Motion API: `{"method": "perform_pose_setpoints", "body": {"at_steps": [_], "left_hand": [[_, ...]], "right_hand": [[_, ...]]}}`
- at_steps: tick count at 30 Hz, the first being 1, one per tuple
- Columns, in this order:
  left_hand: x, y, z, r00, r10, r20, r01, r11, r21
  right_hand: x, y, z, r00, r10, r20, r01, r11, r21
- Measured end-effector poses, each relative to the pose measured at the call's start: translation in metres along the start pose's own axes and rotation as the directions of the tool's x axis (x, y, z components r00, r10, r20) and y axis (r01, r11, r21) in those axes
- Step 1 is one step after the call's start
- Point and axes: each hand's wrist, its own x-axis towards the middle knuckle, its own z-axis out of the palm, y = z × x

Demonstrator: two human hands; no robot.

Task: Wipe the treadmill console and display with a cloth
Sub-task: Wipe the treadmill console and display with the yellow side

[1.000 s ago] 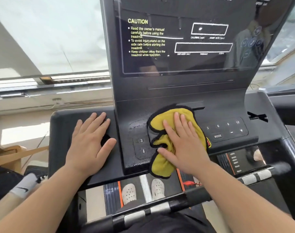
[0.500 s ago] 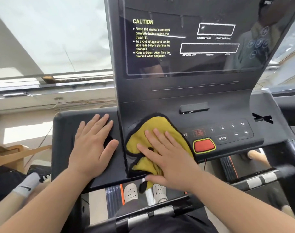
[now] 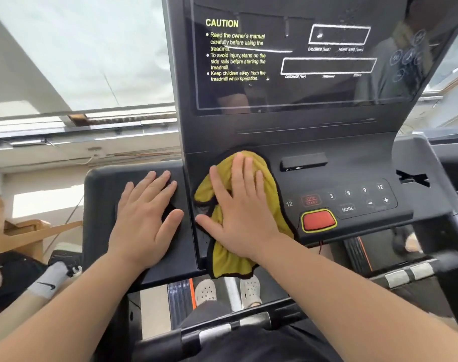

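A yellow cloth with black trim [image 3: 271,189] lies on the left part of the dark treadmill console [image 3: 353,158]. My right hand [image 3: 239,212] presses flat on the cloth with straight, spread fingers. The cloth's lower end hangs over the console's front edge. My left hand [image 3: 144,218] rests flat on the console's left wing [image 3: 102,194], beside the cloth. The glossy black display [image 3: 301,64] rises above, with a CAUTION text on its left and white outlined boxes on its right. It shows reflections.
A red stop button [image 3: 318,221] and a keypad with MODE [image 3: 347,209] sit right of the cloth. A black handlebar with silver grips [image 3: 222,329] crosses below my arms. My feet in white clogs [image 3: 205,292] stand on the belt. A window [image 3: 79,61] lies behind.
My right hand has slid the cloth leftward across the console, uncovering the red stop button and keypad, and then moved it up toward the display's base. My left hand has stayed in place.
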Motion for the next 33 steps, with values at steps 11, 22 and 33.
{"method": "perform_pose_setpoints", "body": {"at_steps": [11,22,33], "left_hand": [[0.000,0.000,0.000,1.000,-0.009,0.003,0.009,1.000,-0.007],[-0.002,0.000,0.003,0.997,-0.018,-0.073,0.014,0.998,-0.062],[-0.003,0.001,0.001,0.997,-0.037,-0.072,0.030,0.995,-0.093]], "right_hand": [[-0.033,0.077,-0.004,0.997,-0.057,0.052,0.060,0.996,-0.064],[-0.017,0.004,0.003,0.944,-0.328,0.048,0.329,0.944,-0.014],[-0.021,0.079,-0.015,0.959,-0.244,0.141,0.258,0.961,-0.094]]}}
